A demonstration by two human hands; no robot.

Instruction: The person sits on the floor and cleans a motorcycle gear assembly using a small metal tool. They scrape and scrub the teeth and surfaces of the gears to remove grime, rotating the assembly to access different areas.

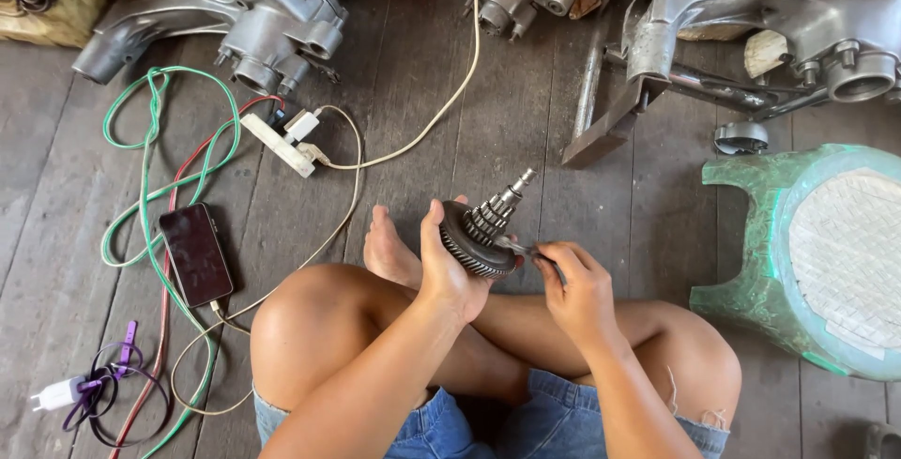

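Person seated cross-legged on plank floor. Left hand closed around rim of large toothed wheel of gear shaft — shaft tilted up and away over the lap, so the stepped gears face the right hand. Right hand closed on thin metal tool; tip at base of the smaller gears, possibly touching — view too small. Phone on charging cable toward floor's left edge; green stool tipped at right edge.

The gear shaft is dark grey metal, with a large toothed wheel at its lower end and smaller gears stacked along a stepped spindle. It is tilted, tip pointing up-right, above the crossed legs. A thin metal tool touches it just beside the big wheel.
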